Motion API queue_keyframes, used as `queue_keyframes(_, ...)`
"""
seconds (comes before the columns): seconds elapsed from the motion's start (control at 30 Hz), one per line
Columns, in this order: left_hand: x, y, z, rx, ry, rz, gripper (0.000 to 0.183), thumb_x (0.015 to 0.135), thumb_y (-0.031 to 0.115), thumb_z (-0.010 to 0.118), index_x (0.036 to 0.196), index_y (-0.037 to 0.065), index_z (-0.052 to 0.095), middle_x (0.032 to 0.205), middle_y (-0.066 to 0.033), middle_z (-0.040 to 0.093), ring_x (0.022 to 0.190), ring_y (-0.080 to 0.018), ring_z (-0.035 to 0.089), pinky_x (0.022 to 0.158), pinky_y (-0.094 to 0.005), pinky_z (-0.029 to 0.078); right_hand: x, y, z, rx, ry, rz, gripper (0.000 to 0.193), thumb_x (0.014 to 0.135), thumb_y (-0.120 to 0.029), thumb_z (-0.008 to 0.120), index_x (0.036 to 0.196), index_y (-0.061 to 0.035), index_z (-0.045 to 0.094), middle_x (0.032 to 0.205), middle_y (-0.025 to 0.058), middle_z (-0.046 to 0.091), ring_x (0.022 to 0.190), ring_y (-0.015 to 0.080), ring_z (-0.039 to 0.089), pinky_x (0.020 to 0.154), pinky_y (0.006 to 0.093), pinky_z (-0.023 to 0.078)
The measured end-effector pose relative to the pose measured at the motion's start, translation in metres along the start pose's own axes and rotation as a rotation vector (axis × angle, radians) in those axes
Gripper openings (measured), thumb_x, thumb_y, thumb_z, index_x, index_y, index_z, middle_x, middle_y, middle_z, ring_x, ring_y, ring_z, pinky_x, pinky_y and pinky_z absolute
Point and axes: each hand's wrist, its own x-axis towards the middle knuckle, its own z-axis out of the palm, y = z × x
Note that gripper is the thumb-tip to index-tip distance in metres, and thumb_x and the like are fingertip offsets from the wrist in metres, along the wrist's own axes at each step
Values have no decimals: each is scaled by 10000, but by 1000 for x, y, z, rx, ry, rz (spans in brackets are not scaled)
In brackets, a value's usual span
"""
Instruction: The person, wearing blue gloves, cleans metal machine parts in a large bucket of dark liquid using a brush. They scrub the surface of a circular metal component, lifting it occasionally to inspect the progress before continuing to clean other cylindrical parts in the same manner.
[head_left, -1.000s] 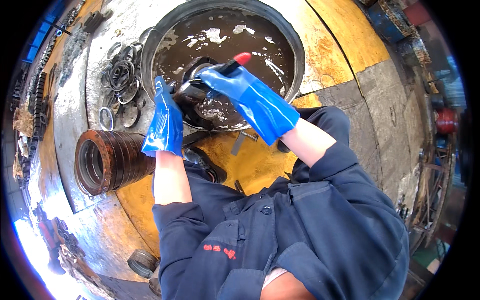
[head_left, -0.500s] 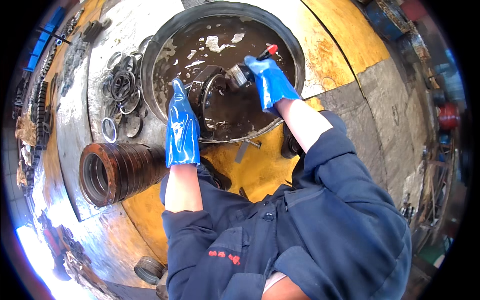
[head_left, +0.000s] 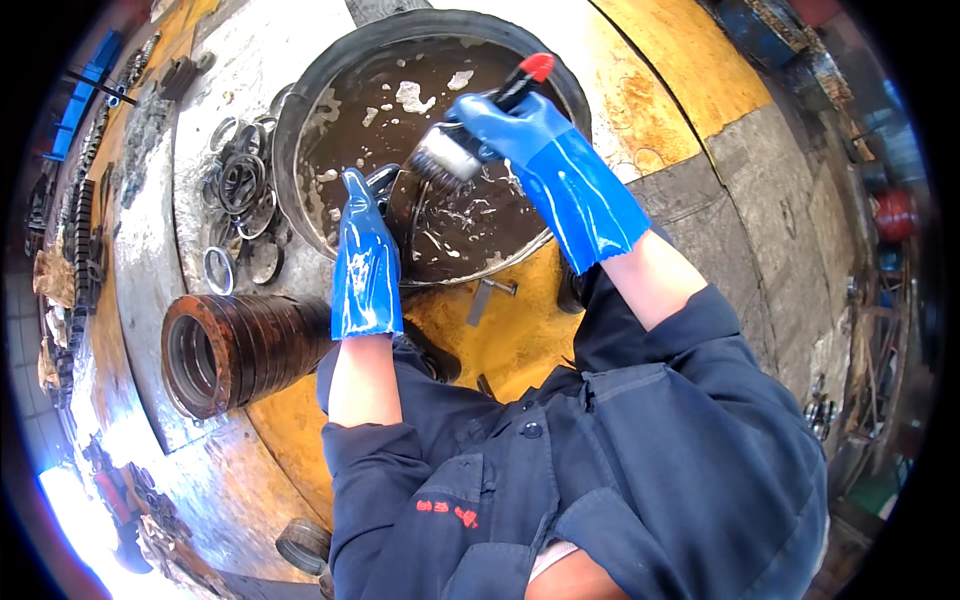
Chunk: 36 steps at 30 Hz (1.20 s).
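My right hand (head_left: 520, 125), in a long blue rubber glove, is closed around a paint brush (head_left: 446, 160) with a red-tipped black handle. Its bristles, blurred by motion, hang over a wide round basin (head_left: 284, 170) of dark brown liquid. In a matching glove, my left hand (head_left: 362, 235) grips a dark metal ring (head_left: 402, 205) at the near left side of the basin. The ring stands tilted, its lower part in or close to the liquid. The thumb side of the left glove points up; its other fingers are hidden behind the ring.
Left of the basin lies a heap of metal rings (head_left: 240, 185). A row of rusty thick rings (head_left: 205, 355) lies on its side near my left forearm. A small metal tool (head_left: 485, 297) rests on the yellow floor plate. Drums and scrap line the right edge.
My right hand has lifted the brush up and to the left, off the ring, with its handle swung upward. The left hand stays almost in place; the ring looks turned or lowered.
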Motion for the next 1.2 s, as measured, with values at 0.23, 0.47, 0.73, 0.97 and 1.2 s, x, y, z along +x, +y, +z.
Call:
queue_keyframes(0.23,10,2,16,38,-8,-7,614,1036,384,705,1459,-47,593,1342,-227,686,1217,-342,675,1083,-446,529,-3,-38,23,-362,-144,101,431,905,-476,677,930,-54,761,834,129,728,791,219,678,769,386,525)
queue_keyframes(0.47,22,-1,40,412,-11,235,708,937,365,828,1455,-54,591,1359,-261,659,1213,-354,671,1079,-440,522,68,62,-19,17,33,268,424,957,-445,695,1051,-48,813,940,96,762,865,180,667,819,342,499)
queue_keyframes(0.73,12,68,88,1168,-22,129,846,832,462,814,1499,7,564,1476,-247,626,1365,-377,612,1140,-442,475,61,79,-46,113,105,383,406,961,-328,650,1091,40,762,907,179,750,822,259,695,784,424,529)
queue_keyframes(0.97,113,83,118,1465,-425,-163,441,842,290,768,1219,63,789,1160,-210,785,1076,-366,761,958,-435,569,82,121,-17,-143,-17,360,388,989,-363,652,1232,-90,784,1189,208,778,1140,423,737,973,463,587)
queue_keyframes(1.2,145,57,94,1436,-884,317,240,906,143,701,1096,65,826,971,-129,788,867,-210,723,799,-339,567,91,90,-45,-265,-50,388,389,980,-345,640,1217,-75,789,1181,211,777,1134,395,749,969,459,600)
